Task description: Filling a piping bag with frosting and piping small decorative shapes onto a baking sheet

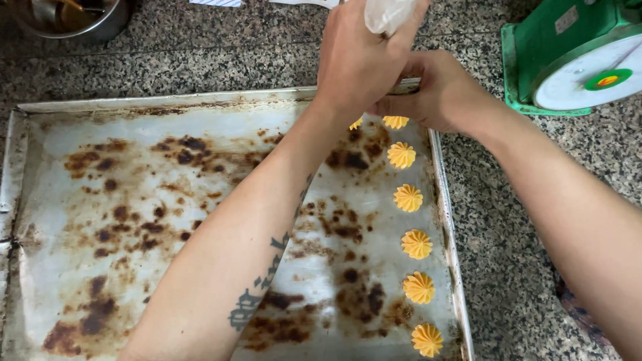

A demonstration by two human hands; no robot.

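Observation:
My left hand [358, 57] grips a clear piping bag [386, 12] near its top, over the far right corner of a large stained metal baking tray [134, 200]. Under and beside it, my right hand [438, 93] closes around the bag's lower end, which is hidden by both hands. A column of several orange star-shaped piped dough rosettes [408, 198] runs down the tray's right edge. One more rosette [356, 124] peeks out beneath my left wrist, starting a second column.
The tray lies on a speckled granite counter [508, 220]. A green dial scale [582, 60] stands at the top right. A metal bowl [67, 20] sits at the top left corner. The tray's left and middle show only brown baked-on stains.

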